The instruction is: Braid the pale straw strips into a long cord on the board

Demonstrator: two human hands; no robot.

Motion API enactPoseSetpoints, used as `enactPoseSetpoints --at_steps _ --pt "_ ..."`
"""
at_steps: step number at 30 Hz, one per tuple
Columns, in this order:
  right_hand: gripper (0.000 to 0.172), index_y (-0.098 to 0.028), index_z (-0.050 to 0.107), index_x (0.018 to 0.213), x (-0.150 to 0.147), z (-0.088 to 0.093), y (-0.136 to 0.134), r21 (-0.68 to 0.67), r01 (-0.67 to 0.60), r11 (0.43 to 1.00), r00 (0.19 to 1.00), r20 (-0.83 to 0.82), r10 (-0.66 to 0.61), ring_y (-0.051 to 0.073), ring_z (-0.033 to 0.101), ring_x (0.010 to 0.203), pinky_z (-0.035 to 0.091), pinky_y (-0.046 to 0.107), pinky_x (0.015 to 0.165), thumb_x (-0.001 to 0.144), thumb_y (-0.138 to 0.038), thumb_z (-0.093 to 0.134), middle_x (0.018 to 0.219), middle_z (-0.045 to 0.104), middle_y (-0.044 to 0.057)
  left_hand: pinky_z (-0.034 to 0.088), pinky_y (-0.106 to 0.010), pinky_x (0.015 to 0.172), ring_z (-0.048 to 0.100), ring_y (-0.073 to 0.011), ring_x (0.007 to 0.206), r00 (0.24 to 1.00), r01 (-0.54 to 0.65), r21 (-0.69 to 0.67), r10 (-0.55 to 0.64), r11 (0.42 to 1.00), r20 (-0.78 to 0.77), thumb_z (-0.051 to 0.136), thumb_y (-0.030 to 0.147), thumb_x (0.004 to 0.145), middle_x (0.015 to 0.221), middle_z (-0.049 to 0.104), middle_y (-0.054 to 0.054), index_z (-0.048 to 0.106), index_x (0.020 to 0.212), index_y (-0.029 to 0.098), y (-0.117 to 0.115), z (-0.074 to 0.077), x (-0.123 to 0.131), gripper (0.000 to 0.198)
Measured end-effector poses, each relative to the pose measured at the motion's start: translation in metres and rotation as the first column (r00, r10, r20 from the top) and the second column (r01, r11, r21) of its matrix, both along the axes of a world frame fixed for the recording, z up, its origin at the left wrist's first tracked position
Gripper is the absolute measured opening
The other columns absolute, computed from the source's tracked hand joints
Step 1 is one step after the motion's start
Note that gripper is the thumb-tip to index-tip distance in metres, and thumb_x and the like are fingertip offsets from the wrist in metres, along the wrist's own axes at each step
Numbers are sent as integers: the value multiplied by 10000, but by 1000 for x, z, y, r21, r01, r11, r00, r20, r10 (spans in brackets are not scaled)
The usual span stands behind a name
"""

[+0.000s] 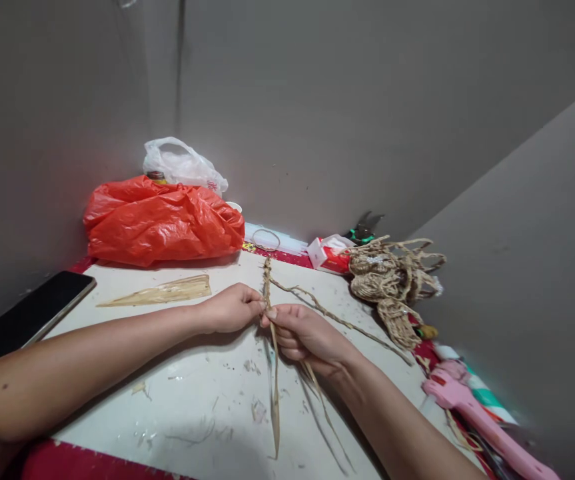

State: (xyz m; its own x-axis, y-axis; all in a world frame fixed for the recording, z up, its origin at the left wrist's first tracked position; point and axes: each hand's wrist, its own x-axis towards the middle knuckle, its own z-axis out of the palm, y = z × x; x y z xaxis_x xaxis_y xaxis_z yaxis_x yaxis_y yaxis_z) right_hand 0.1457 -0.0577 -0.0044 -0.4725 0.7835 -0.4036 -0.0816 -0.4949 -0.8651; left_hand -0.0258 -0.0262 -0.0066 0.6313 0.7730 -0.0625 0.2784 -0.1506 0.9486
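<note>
A braided cord of dried plant fibre (266,275) stands out above my fingertips near the middle of the white board. My left hand (233,309) is closed in a pinch on the cord's left side. Fingers bent, my right hand (312,339) pinches the cord just below, its thumb and fingertips almost touching my left ones. A flat loose strand (276,407) hangs from the pinch toward me, and thinner strands (320,393) trail out under my right hand. One long twisted strand (337,319) runs from the braid off to the right.
A dried husk leaf (160,292) and a phone (32,317) lie left. Behind are a red plastic bag (162,223) and a white bag (182,163). Coiled fibre cords (382,277), pliers (364,230), a tissue pack (332,255) and a pink glue gun (482,417) line the right side.
</note>
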Motion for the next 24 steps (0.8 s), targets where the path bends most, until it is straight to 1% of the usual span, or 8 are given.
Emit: enactPoseSetpoints --at_steps 3,7,10,14,18,20,21,24 --pt "271 -129 561 743 2 2 0 36 -73 997 994 85 69 19 116 362 68 175 347 758 -391 627 417 238 -117 365 -214 639 470 -89 595 996 80 62 -76 995 -55 429 291 796 651 590 -3 618 683 124 6 1 -4 276" --pt "296 -137 572 753 0 3 -3 175 -91 980 957 288 37 35 161 363 94 198 348 777 -431 583 422 271 -101 377 -212 646 503 -98 622 994 95 -72 -98 993 -49 458 348 777 712 640 -27 644 703 121 8 0 -2 302" --pt "303 -138 571 749 -2 4 -5 239 -131 962 912 408 22 41 180 382 105 207 362 768 -441 578 449 278 -93 344 -198 570 459 -79 555 998 54 -167 -59 984 -27 517 367 738 625 595 -14 607 643 118 5 1 0 281" --pt "306 -143 522 673 1 10 -5 299 -216 929 865 501 40 50 243 456 185 202 415 747 -431 592 525 355 -59 209 -214 447 263 -53 423 998 -10 -200 -3 980 -64 541 379 718 456 378 56 533 585 135 2 2 -1 278" --pt "249 -145 539 620 6 17 -4 379 -287 880 776 630 -18 72 314 505 257 209 463 761 -349 563 554 423 -31 237 -211 479 307 -59 473 997 6 -132 -15 991 -73 535 388 719 524 441 39 570 628 122 6 -6 -2 283" --pt "238 -148 549 613 5 20 -5 360 -285 888 772 636 -10 70 315 478 245 207 439 764 -332 553 524 413 -35 256 -209 498 334 -63 498 997 14 -110 -23 994 -75 537 396 717 548 473 33 580 634 119 8 -8 -3 292" --pt "244 -151 545 615 4 21 -6 326 -259 909 791 611 6 65 297 449 224 205 416 768 -341 546 496 390 -44 259 -208 502 337 -63 501 997 14 -102 -22 995 -72 542 400 714 547 478 33 580 630 118 8 -8 -3 297" --pt "270 -171 488 629 -4 22 -12 151 -111 982 895 444 33 44 187 366 134 197 360 788 -388 514 429 285 -89 249 -207 490 326 -57 482 1000 6 -119 -9 993 -27 555 397 709 526 475 38 567 610 121 6 -4 -3 294"
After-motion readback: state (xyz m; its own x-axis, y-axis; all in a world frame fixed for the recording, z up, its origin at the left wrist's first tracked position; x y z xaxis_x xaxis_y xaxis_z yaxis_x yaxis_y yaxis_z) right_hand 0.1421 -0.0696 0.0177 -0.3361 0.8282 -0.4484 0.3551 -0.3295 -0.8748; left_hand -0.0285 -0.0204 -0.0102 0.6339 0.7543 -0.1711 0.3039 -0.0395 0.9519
